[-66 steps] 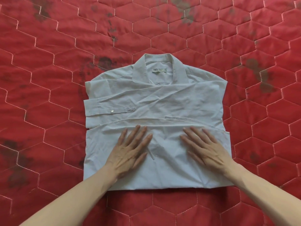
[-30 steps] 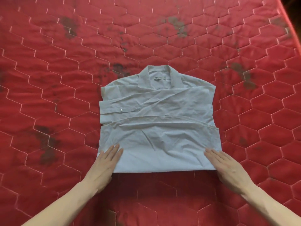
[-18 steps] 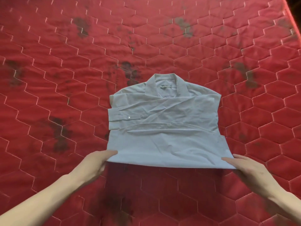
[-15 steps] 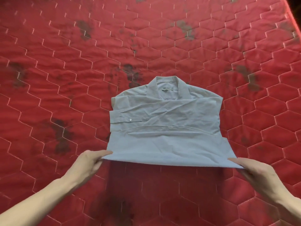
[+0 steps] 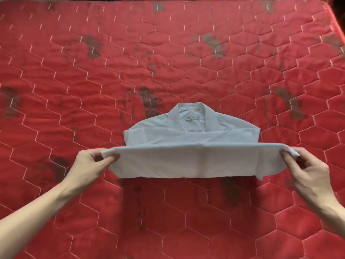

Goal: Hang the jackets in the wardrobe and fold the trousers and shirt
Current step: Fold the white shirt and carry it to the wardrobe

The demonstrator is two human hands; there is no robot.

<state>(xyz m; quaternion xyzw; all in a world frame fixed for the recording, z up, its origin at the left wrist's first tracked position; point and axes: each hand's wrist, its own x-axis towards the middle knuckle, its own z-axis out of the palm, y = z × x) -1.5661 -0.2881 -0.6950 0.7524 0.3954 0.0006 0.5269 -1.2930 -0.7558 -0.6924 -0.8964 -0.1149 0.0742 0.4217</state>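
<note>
A pale blue-white shirt (image 5: 196, 161) lies partly folded on a red quilted mattress (image 5: 168, 62), collar and label facing up at the far end. Its near half is lifted off the mattress and stretched flat between my hands, folding toward the collar and hiding the sleeves. My left hand (image 5: 89, 161) pinches the lifted fold's left corner between thumb and fingers. My right hand (image 5: 308, 167) pinches the right corner the same way. No jackets or trousers are in view.
The mattress has hexagon stitching and several dark stains. Its far edge (image 5: 168, 0) runs along the top of the view and its right edge (image 5: 337, 25) curves down at the upper right, with dark space beyond.
My hands slid from the shirt's middle to its bottom corners, gripped them and raised the near edge up toward the collar. The view pulled back to show more mattress.
</note>
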